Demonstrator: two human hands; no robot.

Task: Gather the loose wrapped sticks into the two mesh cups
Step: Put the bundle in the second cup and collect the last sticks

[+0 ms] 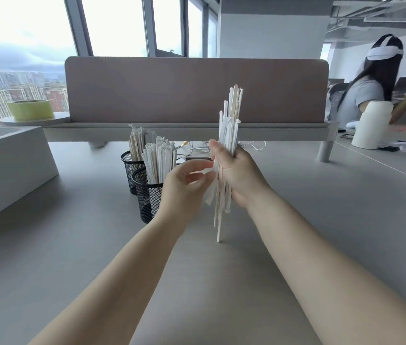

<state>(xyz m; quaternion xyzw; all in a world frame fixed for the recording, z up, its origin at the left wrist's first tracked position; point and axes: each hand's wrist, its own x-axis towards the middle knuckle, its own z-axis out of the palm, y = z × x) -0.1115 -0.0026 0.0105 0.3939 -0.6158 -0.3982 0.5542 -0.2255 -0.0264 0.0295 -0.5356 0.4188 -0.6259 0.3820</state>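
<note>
My right hand [238, 174] grips an upright bundle of white paper-wrapped sticks [230, 125] above the grey table; their lower ends hang below the fist, the longest almost reaching the table. My left hand [184, 188] is just left of the bundle, its fingertips pinching one wrapped stick at the bundle's edge. Two black mesh cups stand to the left: the near cup [147, 195] is packed with white wrapped sticks, the far cup [129, 168] behind it holds sticks too. My left hand partly hides the near cup.
A brown desk divider [197, 90] runs across the back, with cables [197, 148] under it. A grey box [10, 165] sits at left, a green tape roll [30, 109] beyond it. At right stands a white container [372, 125], with a seated person [368, 88] behind it.
</note>
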